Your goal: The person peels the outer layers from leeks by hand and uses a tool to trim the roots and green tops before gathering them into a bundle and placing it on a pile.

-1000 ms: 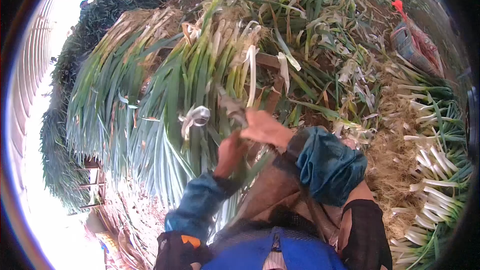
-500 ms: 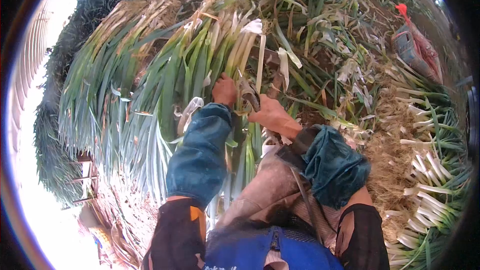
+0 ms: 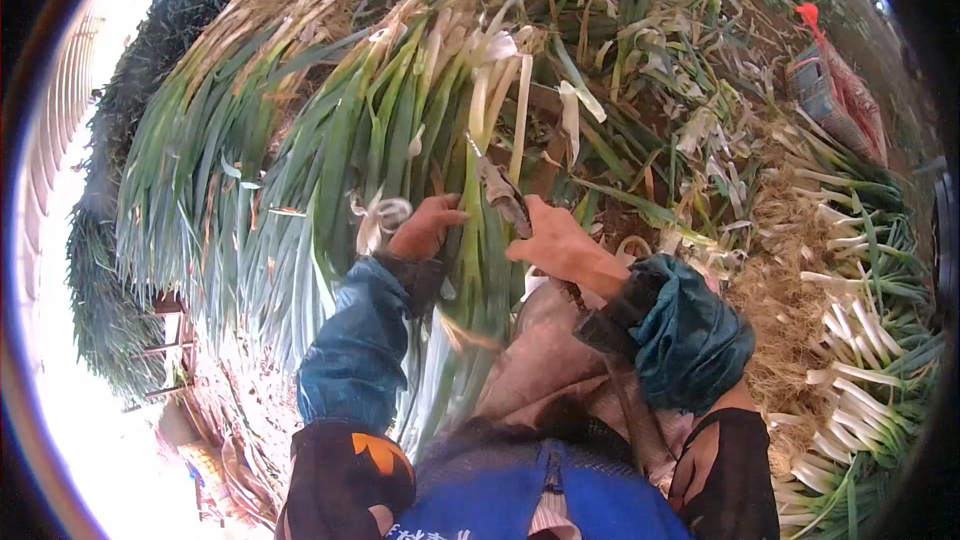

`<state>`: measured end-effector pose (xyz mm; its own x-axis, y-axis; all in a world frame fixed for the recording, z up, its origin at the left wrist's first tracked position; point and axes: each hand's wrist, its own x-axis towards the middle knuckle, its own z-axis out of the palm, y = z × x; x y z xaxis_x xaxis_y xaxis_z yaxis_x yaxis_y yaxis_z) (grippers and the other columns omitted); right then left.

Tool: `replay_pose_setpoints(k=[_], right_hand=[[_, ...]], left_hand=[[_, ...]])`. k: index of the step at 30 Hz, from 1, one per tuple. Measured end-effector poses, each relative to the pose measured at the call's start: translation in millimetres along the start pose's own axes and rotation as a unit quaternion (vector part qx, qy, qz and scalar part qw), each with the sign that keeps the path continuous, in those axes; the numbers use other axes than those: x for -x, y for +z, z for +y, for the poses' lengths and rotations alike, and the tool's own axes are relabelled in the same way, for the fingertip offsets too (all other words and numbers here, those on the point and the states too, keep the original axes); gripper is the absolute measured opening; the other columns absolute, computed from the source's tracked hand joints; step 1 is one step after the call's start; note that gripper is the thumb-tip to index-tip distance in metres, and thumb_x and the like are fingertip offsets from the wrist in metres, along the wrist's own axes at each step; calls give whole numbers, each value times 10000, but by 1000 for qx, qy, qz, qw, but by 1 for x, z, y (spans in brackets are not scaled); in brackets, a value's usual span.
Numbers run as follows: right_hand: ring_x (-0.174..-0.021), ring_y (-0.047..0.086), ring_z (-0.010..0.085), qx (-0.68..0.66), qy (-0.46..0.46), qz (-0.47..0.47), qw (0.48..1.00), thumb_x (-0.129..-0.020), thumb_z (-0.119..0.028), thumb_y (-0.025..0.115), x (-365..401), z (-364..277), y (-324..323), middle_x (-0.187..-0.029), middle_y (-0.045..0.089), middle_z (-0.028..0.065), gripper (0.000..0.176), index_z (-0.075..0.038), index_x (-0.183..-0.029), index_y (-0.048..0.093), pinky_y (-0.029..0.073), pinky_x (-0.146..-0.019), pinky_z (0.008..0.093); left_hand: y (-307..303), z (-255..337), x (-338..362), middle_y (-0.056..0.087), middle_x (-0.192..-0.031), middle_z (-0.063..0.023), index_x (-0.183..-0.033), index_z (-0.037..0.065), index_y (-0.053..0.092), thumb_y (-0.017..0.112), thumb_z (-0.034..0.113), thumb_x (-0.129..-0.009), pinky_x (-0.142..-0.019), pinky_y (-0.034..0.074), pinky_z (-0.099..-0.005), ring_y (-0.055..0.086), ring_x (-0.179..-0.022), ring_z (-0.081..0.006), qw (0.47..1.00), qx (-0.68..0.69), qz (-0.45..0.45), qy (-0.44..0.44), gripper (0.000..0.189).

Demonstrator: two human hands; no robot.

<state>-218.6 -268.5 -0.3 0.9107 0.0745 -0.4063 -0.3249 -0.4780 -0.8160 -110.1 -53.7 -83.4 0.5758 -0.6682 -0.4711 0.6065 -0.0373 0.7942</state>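
Note:
Long green onions (image 3: 385,130) lie in a thick layer before me, pale root ends away and leaves toward my lap. My left hand (image 3: 425,228) is closed at a few green onion stalks (image 3: 475,240), fingers curled against their left side; the grip is partly hidden. My right hand (image 3: 565,243) is wrapped around an air gun (image 3: 503,198) with a thin metal nozzle and a cloth-wrapped body. Its nozzle points up and left, close to the stalks. A hose (image 3: 622,380) runs down from beneath my right wrist.
Stripped leaves and peelings (image 3: 680,90) cover the ground at upper right. Cleaned white-stemmed onions (image 3: 850,390) lie along the right, with their tangled roots (image 3: 775,310) inward. A bag with a red tie (image 3: 835,105) sits at far right. More onions (image 3: 100,270) are heaped on the left.
My left hand has moved down and left along the stalks, and leaves have shifted toward my lap. My right hand has moved slightly right and down, still holding the air gun.

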Motion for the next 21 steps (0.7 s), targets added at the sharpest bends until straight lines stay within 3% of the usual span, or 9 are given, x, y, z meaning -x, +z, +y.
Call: replay_pose_setpoints(k=[3, 4, 7, 8, 12, 15, 17, 18, 21], right_hand=[[-871, 590, 448, 27, -10, -6, 1000, -714, -251, 647, 8, 1, 4, -902, 588, 328, 523, 89, -1059, 453, 472, -772, 446], [-881, 588, 447, 30, -10, -9, 999, -712, -252, 648, 14, -1, 3, -911, 588, 327, 522, 87, -1060, 456, 468, -781, 446], [-911, 583, 442, 38, -14, -12, 999, -707, -253, 651, 35, -12, -2, -935, 590, 321, 520, 79, -1060, 463, 459, -805, 446], [-920, 582, 439, 40, -13, -18, 999, -706, -253, 653, 41, -13, -3, -939, 591, 317, 519, 78, -1058, 465, 456, -813, 444], [-1096, 478, 385, 37, 37, -85, 995, -738, -278, 613, 48, -12, -6, -1110, 524, 286, 582, 34, -1197, 440, 374, -914, 397], [-966, 570, 434, 52, 7, -18, 998, -704, -270, 657, 29, 11, -3, -1001, 579, 315, 548, 90, -1068, 460, 455, -839, 427], [-972, 566, 434, 49, 31, -26, 998, -703, -275, 655, 20, 10, -2, -1013, 573, 319, 558, 96, -1069, 456, 454, -843, 424], [-975, 565, 434, 48, 43, -30, 997, -702, -277, 655, 17, 6, -2, -1020, 570, 322, 564, 100, -1070, 453, 454, -845, 422], [-972, 567, 428, 17, 28, -43, 999, -702, -275, 649, 15, 4, 3, -1005, 571, 326, 562, 103, -1067, 448, 454, -840, 425]], left_hand=[[30, 24, 18, 649, -810, -80, -946, -60, 636, 615, 100, -720, -695, 476, -286, 603, -722, -165, 956, -255, 109, 94, 278], [23, 19, 5, 640, -729, -133, -861, -59, 640, 604, 114, -700, -633, 466, -321, 596, -651, -216, 954, -251, 152, 60, 239], [7, 12, -17, 615, -736, -226, -837, -54, 631, 622, 158, -670, -646, 462, -362, 599, -678, -318, 856, -457, 192, 145, 270], [4, 10, -22, 584, -786, -278, -853, -56, 616, 637, 193, -642, -679, 456, -415, 586, -753, -409, 842, -479, 206, 138, 327], [1, -2, -31, 606, -889, -270, -971, -38, 600, 649, 213, -652, -767, 451, -441, 582, -894, -418, 786, -530, 304, 94, 410], [9, -2, -26, 610, -976, -258, -1045, -17, 579, 662, 248, -673, -817, 444, -447, 571, -965, -409, 791, -508, 313, 130, 464], [16, -3, -32, 609, -1024, -246, -1067, -8, 570, 676, 275, -686, -842, 441, -446, 563, -996, -400, 793, -500, 306, 167, 487], [17, 0, -39, 600, -1058, -258, -1096, -18, 564, 688, 302, -699, -850, 439, -450, 568, -997, -389, 790, -527, 300, 89, 524], [0, -14, -65, 573, -846, -222, -910, -30, 559, 707, 289, -722, -694, 448, -482, 547, -841, -426, 654, -651, 329, 199, 399]])
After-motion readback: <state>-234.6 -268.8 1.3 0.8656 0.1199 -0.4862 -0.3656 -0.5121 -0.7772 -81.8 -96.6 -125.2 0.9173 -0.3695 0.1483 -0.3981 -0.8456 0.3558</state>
